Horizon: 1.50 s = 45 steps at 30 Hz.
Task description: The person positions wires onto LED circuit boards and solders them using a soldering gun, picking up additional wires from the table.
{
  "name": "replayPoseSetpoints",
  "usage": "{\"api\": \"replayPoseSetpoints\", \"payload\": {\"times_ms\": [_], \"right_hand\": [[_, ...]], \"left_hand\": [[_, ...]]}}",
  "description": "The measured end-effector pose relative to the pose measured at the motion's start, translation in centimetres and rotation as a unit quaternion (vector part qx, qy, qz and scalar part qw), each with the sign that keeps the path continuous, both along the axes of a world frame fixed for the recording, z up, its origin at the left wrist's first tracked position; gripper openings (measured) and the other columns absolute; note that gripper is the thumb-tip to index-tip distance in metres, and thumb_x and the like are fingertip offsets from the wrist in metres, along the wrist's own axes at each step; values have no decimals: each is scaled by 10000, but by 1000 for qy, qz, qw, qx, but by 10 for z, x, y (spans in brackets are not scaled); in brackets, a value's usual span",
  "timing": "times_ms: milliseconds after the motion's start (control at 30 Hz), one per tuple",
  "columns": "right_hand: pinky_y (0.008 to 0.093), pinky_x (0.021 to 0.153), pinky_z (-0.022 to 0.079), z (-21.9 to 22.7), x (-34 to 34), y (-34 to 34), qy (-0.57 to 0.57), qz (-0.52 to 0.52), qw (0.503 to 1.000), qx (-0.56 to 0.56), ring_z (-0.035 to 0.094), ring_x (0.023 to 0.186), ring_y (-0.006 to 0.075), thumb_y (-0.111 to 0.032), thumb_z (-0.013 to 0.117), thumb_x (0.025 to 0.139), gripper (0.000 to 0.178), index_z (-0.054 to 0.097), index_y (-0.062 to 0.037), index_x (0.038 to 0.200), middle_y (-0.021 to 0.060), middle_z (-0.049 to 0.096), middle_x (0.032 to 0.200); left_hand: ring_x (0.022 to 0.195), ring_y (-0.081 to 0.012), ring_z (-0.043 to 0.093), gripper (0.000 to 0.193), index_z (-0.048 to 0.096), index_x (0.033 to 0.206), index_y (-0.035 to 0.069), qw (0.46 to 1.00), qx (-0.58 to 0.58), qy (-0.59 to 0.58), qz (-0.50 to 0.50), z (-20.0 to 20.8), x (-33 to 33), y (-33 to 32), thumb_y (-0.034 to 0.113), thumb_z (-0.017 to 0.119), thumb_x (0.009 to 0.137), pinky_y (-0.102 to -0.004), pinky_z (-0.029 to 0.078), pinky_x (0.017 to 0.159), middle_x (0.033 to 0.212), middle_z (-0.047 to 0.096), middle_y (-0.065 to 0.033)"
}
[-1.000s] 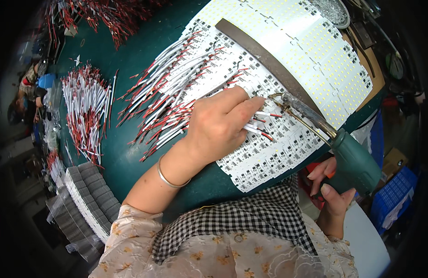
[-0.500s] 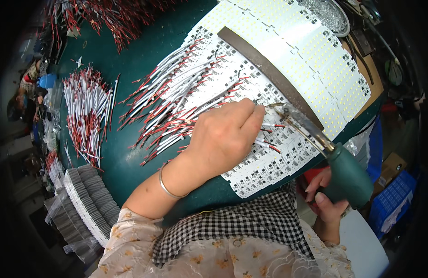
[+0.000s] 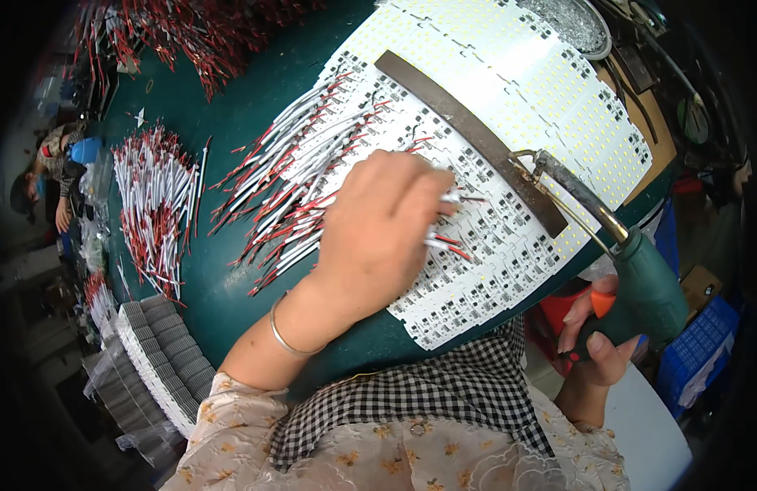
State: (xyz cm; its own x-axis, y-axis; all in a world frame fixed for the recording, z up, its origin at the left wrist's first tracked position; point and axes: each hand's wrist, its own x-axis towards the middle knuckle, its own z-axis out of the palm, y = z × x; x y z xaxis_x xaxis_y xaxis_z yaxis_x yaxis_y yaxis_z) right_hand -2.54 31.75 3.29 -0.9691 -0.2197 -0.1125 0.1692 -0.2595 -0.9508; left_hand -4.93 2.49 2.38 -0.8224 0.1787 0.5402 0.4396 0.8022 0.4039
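My left hand (image 3: pixel 377 233) is closed over the white circuit boards (image 3: pixel 493 282), slightly smeared by motion. Short white-sleeved wires with red and black ends (image 3: pixel 450 245) poke out past its fingers; the fingertips are partly hidden. My right hand (image 3: pixel 598 348) grips a green soldering gun (image 3: pixel 653 286) with an orange trigger, beyond the table's near right edge. Its bent tip hovers over a dark brown curved bar (image 3: pixel 468 135) that lies across the boards. To the left of my left hand, rows of white and red wires (image 3: pixel 300 176) lie across the boards.
A loose heap of similar wires (image 3: pixel 153 204) rests on the green table (image 3: pixel 223 286). More red wires (image 3: pixel 190 33) pile up at the far left. Stacked grey parts (image 3: pixel 169 344) stand near left. A metal bowl (image 3: pixel 606 41) sits far right; another person (image 3: pixel 63 172) is at far left.
My right hand has drawn the soldering gun right, so its tip has left the spot beside my left fingers. My left hand has shifted slightly left and away from me, with the wires.
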Motion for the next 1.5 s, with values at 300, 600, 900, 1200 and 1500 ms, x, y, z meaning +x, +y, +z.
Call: {"api": "replayPoseSetpoints", "payload": {"times_ms": [300, 600, 900, 1200, 1500], "right_hand": [[249, 429, 487, -2, -4, 3, 21, 20, 1000, -9, 586, 534, 194, -149, 694, 744, 642, 388, 172, 1210, 261, 585, 924], [239, 409, 489, 0, -4, -5, 11, 0, 1000, 22, 565, 482, 171, -170, 683, 739, 641, 378, 159, 1198, 248, 599, 834], [265, 462, 504, -5, -3, 4, -5, 49, 999, -3, 649, 753, 280, -96, 719, 743, 652, 398, 159, 1250, 260, 531, 1130], [273, 491, 511, 0, -5, -5, -11, 72, 997, 24, 644, 776, 275, -66, 670, 765, 606, 394, 125, 1271, 237, 535, 1095], [252, 475, 500, -2, -9, -18, 1, 89, 996, 26, 629, 736, 238, -78, 656, 778, 407, 462, 82, 1099, 217, 562, 965]], "left_hand": [[682, -196, 601, 365, 667, 1004, 78, 994, -11, -87, 64, -1, -3, 6, -34, 612, 660, -316, 465, 494, 761, 551, -32], [541, -182, 539, 559, 718, 1016, 75, 999, 4, -49, 22, -8, 1, 0, -135, 563, 522, -300, 427, 450, 677, 545, -63], [560, -198, 539, 513, 674, 979, 55, 995, 37, -83, 36, -7, -1, 3, -150, 542, 527, -308, 433, 461, 693, 488, -72], [573, -206, 544, 514, 657, 984, 41, 993, 38, -97, 59, -4, 0, 9, -167, 517, 536, -319, 445, 480, 716, 469, -77], [579, -204, 540, 517, 662, 992, 39, 991, 83, -101, 43, -11, 1, 8, -166, 535, 534, -313, 445, 492, 703, 467, -80]]}}
